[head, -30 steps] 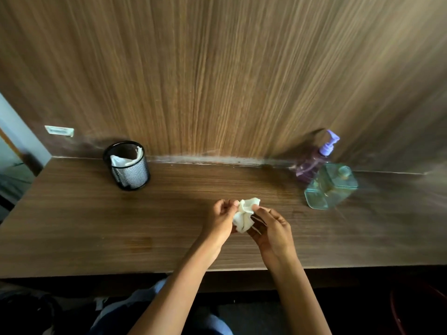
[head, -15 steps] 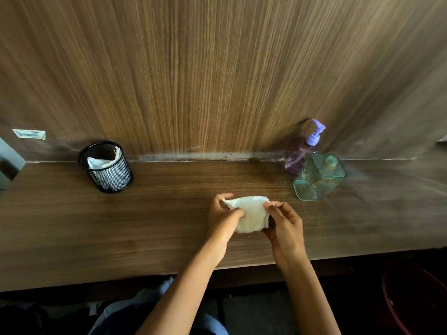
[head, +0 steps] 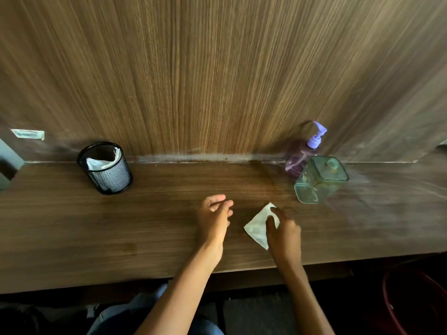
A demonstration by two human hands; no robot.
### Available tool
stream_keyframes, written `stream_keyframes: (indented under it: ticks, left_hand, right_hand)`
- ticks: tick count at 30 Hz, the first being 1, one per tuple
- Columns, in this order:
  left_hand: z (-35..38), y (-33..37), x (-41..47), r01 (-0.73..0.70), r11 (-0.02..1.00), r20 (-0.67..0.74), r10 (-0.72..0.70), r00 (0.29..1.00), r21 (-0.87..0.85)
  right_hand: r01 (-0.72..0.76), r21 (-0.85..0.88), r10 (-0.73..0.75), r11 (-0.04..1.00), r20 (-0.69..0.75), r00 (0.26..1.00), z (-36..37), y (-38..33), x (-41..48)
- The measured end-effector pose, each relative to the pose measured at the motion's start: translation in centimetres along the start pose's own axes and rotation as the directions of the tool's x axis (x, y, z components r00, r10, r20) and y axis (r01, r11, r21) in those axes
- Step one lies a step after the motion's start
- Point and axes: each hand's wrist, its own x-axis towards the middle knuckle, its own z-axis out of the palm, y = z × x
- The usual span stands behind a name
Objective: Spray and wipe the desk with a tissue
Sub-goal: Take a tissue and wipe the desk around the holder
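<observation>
A white tissue (head: 257, 227) lies spread flat on the brown wooden desk (head: 121, 233), right of centre. My right hand (head: 283, 232) rests on its right part, fingers pressing it down. My left hand (head: 214, 220) hovers just left of the tissue, fingers loosely apart and holding nothing. A purple pump bottle (head: 303, 152) stands at the back right against the wooden wall.
A clear green glass jar (head: 320, 181) stands in front of the pump bottle. A black mesh cup (head: 105, 169) with crumpled tissue inside stands at the back left. A dark red bin (head: 416, 303) sits below the desk's front edge on the right.
Both hands unfolded the crumpled tissue in the air. Now it lies flat on the desk under my right hand, and my left hand has let go.
</observation>
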Motion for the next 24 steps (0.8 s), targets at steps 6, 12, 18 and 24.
stream_keyframes:
  ticks: [6, 12, 18, 24]
  left_hand:
    - [-0.5, 0.2, -0.3, -0.012, 1.000, 0.044, 0.011, 0.999, 0.020]
    - [-1.6, 1.0, 0.4, -0.051, 0.998, 0.047, 0.049, 0.998, 0.035]
    - [-2.2, 1.5, 0.8, -0.067, 0.997, 0.018, 0.066, 0.998, 0.037]
    - [-1.8, 1.3, 0.5, -0.034, 0.999, 0.046, 0.033, 0.998, 0.031]
  right_hand:
    - [-0.038, -0.430, 0.113, 0.902, 0.149, 0.982, 4.9, 0.5, 1.8]
    - [-0.099, -0.478, 0.188, 0.873, 0.142, 0.972, 5.7, -0.2, 7.5]
    - [0.134, -0.493, 0.053, 0.860, 0.347, 0.936, 6.6, -1.7, 9.6]
    - [0.271, -0.520, -0.088, 0.810, 0.350, 0.933, 5.6, 1.0, 4.6]
